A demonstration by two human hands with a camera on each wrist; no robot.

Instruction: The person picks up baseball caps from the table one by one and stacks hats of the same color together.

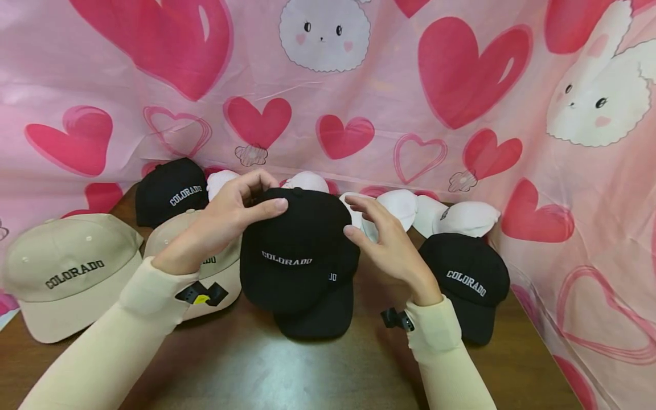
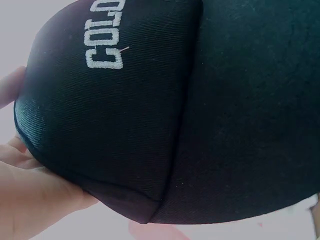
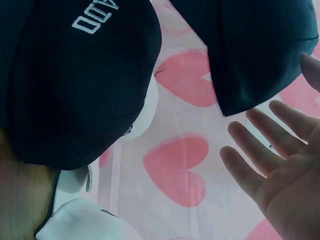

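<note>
A black baseball cap (image 1: 287,228) with white COLORADO lettering is held up by my left hand (image 1: 217,213), thumb in front and fingers behind the top of its crown. The left wrist view shows this cap (image 2: 110,110) large, with part of my left hand (image 2: 40,190) at its edge. A second black cap (image 1: 320,324) sits behind it, mostly hidden. My right hand (image 1: 386,242) is spread beside the held cap's right side. In the right wrist view its fingers (image 3: 255,150) are extended near the cap's edge; whether they touch it I cannot tell.
Beige caps (image 1: 77,273) stand on the left, one partly behind my left forearm. Another black cap (image 1: 171,191) is at the back left, and one (image 1: 466,279) at the right. White caps (image 1: 397,210) line the back of the wooden table (image 1: 236,364), against a pink heart-patterned cloth (image 1: 318,85).
</note>
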